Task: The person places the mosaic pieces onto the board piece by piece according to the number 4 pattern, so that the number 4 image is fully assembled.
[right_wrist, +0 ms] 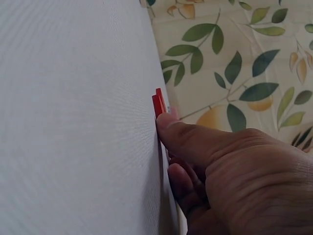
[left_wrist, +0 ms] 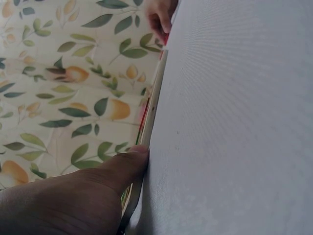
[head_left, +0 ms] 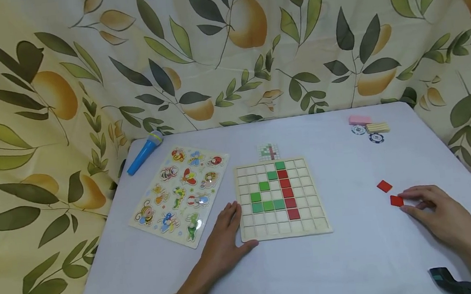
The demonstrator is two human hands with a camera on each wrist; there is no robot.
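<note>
My right hand (head_left: 445, 215) pinches a small red square tile (head_left: 396, 200) between thumb and fingertips at the right of the table. Just beyond it lies a second red tile (head_left: 384, 186). In the right wrist view the thumb (right_wrist: 183, 134) presses the near edge of the red tile (right_wrist: 157, 105). My left hand (head_left: 223, 241) rests at the left edge of a cream grid board (head_left: 264, 230), fingers along its side and thumb at its lower left corner. A column of red tiles (head_left: 287, 193) and several green tiles (head_left: 268, 205) sit in the grid.
A small pattern card (head_left: 268, 152) lies behind the board. To the left are an insect puzzle board (head_left: 172, 236) and a blue toy microphone (head_left: 144, 153). A pink block (head_left: 359, 120), pale yellow sticks (head_left: 378, 128) and two round chips (head_left: 376, 138) lie at the back right.
</note>
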